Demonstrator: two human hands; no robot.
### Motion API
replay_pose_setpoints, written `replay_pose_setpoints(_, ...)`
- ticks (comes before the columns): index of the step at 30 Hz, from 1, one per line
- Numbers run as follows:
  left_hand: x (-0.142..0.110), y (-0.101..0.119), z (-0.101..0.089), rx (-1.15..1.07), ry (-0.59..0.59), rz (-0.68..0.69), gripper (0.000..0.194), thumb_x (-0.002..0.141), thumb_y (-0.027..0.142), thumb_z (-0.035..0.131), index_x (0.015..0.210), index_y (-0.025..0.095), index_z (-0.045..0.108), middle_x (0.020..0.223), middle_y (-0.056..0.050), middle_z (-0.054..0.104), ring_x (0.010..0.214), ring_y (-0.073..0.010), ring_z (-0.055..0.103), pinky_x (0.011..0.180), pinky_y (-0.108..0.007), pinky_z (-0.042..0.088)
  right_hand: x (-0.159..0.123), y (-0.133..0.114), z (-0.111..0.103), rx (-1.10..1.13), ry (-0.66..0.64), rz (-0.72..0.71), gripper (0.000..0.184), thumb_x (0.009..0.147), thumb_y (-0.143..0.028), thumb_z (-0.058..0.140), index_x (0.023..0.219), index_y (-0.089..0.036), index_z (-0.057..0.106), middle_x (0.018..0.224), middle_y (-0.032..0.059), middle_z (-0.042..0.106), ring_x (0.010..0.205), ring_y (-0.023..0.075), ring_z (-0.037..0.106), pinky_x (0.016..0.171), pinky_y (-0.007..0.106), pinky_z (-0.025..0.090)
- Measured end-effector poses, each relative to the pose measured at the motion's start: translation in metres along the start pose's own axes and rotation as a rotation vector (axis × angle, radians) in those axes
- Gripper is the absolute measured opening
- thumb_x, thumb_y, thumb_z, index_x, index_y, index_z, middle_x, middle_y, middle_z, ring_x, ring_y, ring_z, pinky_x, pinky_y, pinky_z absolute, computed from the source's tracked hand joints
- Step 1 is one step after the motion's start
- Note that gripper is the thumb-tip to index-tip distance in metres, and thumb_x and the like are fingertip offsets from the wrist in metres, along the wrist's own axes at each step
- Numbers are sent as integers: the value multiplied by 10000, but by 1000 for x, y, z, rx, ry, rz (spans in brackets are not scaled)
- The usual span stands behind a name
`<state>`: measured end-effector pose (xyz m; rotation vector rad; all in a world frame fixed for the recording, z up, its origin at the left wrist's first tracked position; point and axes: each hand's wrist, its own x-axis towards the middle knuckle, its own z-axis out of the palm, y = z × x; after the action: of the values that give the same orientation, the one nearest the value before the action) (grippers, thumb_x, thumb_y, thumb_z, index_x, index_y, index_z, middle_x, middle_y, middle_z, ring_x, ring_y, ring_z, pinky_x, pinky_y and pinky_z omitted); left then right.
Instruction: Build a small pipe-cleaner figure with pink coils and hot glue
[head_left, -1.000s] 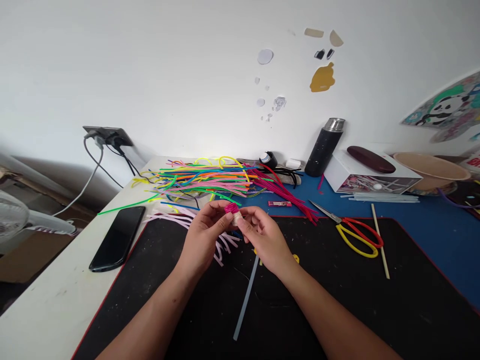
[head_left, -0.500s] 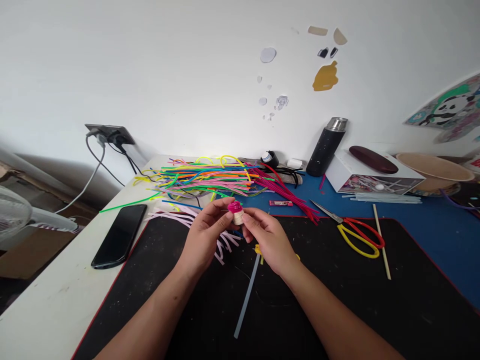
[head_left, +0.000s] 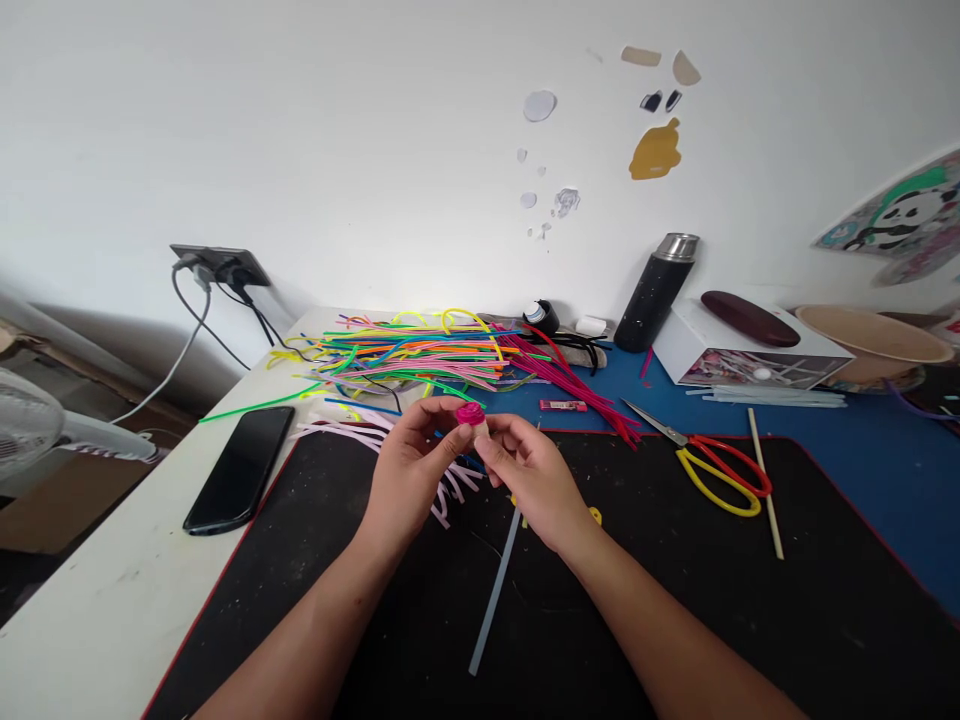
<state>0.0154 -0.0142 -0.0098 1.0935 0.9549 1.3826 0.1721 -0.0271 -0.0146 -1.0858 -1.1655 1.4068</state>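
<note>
A small coiled piece (head_left: 471, 416), magenta on top and cream below, is pinched between the fingertips of both my hands above the black mat (head_left: 675, 600). My left hand (head_left: 409, 475) grips it from the left, my right hand (head_left: 529, 480) from the right. Pale pink pipe cleaner pieces (head_left: 352, 432) lie under and behind my left hand. A translucent glue stick (head_left: 491, 600) lies on the mat below my right hand. A small yellow bit (head_left: 594, 516) shows beside my right wrist.
A heap of coloured pipe cleaners (head_left: 420, 355) lies at the back. A black phone (head_left: 240, 468) rests at the left. Scissors (head_left: 712, 470) with red and yellow handles and a wooden stick (head_left: 766, 485) lie at the right. A black flask (head_left: 658, 292) and white box (head_left: 750, 350) stand behind.
The coiled piece has been turned a little between my fingers, with the magenta top now facing more upward. Both hands stay in about the same place.
</note>
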Motion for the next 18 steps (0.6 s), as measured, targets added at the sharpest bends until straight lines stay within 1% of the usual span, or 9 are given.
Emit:
replay_pose_setpoints(3,0,1,0,-9,-9,-15,276,837,344,901,1053,222,779,992,-48,766,907,-197,701,822,-309,587,0,-1,0,-21,-1,-4,444,863,-631,809,1060,-241,731,759,-14,600,644,162,542,595,302,454)
replay_pose_setpoints(7,0,0,-2,-11,6,0,300,882,362,864,1141,231,789,1014,-48,736,936,-196,686,848,-317,597,0,-3,-2,-10,9,-2,434,882,-637,790,1039,-235,753,771,1,633,648,162,536,605,304,464)
replay_pose_setpoints(10,0,-1,-3,-4,0,12,300,891,353,859,1162,242,793,1032,-47,730,963,-195,684,868,-309,588,0,-5,-2,10,13,-12,418,888,-629,787,1035,-238,763,780,5,650,642,160,531,606,306,462)
replay_pose_setpoints(13,-1,0,-4,1,-54,8,338,880,335,873,1197,260,786,1070,-47,744,993,-202,698,890,-314,580,-1,-7,-2,30,2,-30,398,892,-615,784,1040,-245,769,788,5,664,623,153,523,602,307,463)
replay_pose_setpoints(18,-2,4,-3,44,-156,43,479,854,310,897,1307,280,743,1170,-62,750,1074,-234,701,956,-361,572,-2,-11,-2,45,8,-42,359,887,-581,796,994,-239,777,771,0,652,611,141,518,587,296,456)
